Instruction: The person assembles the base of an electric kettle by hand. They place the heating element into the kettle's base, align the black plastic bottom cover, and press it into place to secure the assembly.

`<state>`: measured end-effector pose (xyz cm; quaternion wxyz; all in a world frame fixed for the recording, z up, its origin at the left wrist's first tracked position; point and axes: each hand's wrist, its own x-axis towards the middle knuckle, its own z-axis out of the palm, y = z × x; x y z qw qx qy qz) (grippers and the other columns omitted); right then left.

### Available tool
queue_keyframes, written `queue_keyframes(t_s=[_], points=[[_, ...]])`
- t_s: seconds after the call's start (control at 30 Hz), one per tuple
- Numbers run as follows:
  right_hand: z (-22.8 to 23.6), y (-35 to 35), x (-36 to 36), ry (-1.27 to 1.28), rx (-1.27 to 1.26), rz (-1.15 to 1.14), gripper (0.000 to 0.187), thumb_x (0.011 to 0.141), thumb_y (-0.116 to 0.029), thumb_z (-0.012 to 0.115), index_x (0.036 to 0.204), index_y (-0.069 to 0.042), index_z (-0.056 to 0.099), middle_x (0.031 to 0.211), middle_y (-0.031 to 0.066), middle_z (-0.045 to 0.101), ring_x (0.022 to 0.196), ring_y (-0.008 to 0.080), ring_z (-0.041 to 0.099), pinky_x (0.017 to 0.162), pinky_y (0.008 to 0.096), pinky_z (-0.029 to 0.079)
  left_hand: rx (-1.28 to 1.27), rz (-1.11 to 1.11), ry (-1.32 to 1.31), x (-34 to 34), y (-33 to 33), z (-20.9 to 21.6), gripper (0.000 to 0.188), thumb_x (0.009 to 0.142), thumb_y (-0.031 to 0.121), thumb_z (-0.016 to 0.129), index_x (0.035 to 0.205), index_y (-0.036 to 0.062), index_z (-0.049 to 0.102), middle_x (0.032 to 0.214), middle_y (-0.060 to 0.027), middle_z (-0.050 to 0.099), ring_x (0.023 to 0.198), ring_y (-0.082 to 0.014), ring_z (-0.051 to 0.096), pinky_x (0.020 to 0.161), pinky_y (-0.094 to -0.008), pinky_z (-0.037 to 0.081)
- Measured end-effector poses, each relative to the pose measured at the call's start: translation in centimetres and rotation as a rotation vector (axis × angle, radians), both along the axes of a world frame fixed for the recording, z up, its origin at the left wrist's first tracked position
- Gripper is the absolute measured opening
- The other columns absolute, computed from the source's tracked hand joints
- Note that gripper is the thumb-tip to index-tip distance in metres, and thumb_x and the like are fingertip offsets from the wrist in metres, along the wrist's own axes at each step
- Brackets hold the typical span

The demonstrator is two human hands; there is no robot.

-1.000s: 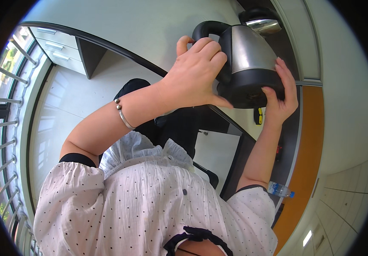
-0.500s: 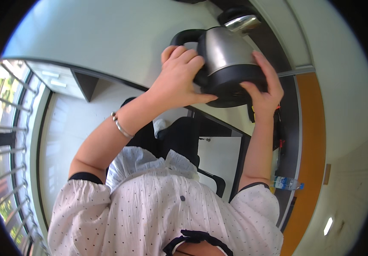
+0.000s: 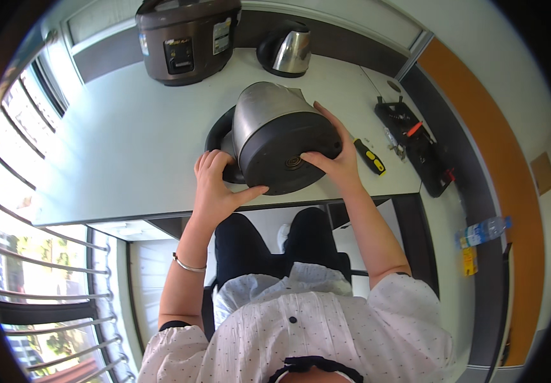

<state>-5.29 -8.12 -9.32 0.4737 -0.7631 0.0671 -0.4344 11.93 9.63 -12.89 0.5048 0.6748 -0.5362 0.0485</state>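
**Kettle's underside now shows more fully to the person**

The steel-and-black kettle (image 3: pixel 285 137) is held tilted above the table's (image 3: pixel 128 140) near edge. Half a second ago its base was seen more sideways; now the ringed socket (image 3: pixel 294 163) is in clear sight, so the underside is open to the person's view. At its eight o'clock, the left hand (image 3: pixel 218 191) grips the handle, thumb on the base; at four, the right hand (image 3: pixel 338 163) clamps side and base. Outward, a screwdriver (image 3: pixel 370 157) lies past three o'clock, a second kettle (image 3: pixel 292 54) stands at twelve.

The held kettle (image 3: pixel 282 137) is silver and black.
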Motion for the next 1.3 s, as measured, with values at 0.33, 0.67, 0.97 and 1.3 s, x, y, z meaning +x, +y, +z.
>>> queue_keyframes(t_s=[0.33, 0.67, 0.97, 1.3], points=[[-1.3, 1.5, 0.6, -0.176, 0.185, -0.006, 0.091, 0.063, -0.010, 0.087, 0.140, 0.000, 0.040, 0.137, 0.0153, 0.049, 0.123, 0.0216, 0.050, 0.104, 0.0325, 0.041, 0.121, 0.111, -0.019, -1.0, 1.4, 3.1, 0.101, 0.051, 0.028, 0.092, 0.135, 0.0035, 0.041, 0.138, -0.0170, 0.042, 0.127, -0.0362, 0.041, 0.105, -0.0448, 0.038], [-1.7, 2.0, 0.9, -0.219, 0.116, -0.097, 0.088, 0.059, -0.008, 0.088, 0.136, 0.000, 0.047, 0.133, 0.0147, 0.055, 0.123, 0.0230, 0.053, 0.102, 0.0327, 0.042, -0.004, -0.109, 0.177, -1.7, -1.2, 4.9, 0.080, 0.072, 0.013, 0.079, 0.141, 0.0016, 0.042, 0.128, -0.0215, 0.056, 0.112, -0.0269, 0.060, 0.085, -0.0338, 0.054], [-2.3, 2.0, 1.1, -0.214, 0.094, -0.145, 0.088, 0.058, -0.016, 0.090, 0.133, 0.000, 0.047, 0.137, 0.0165, 0.050, 0.126, 0.0276, 0.050, 0.105, 0.0341, 0.040, -0.041, -0.055, -0.008, -1.6, -1.4, 4.6, 0.068, 0.077, 0.007, 0.071, 0.139, -0.0019, 0.044, 0.115, -0.0224, 0.063, 0.103, -0.0261, 0.063, 0.086, -0.0330, 0.051], [-5.3, 4.0, -0.1, -0.095, 0.225, -0.122, 0.103, 0.063, -0.018, 0.086, 0.147, -0.006, 0.028, 0.149, 0.0229, 0.032, 0.134, 0.0353, 0.039, 0.109, 0.0385, 0.035, -0.126, -0.085, 0.209, -1.3, -0.6, 3.5, 0.058, 0.085, 0.005, 0.064, 0.137, -0.0085, 0.043, 0.118, -0.0197, 0.060, 0.107, -0.0222, 0.057, 0.096, -0.0317, 0.043]])
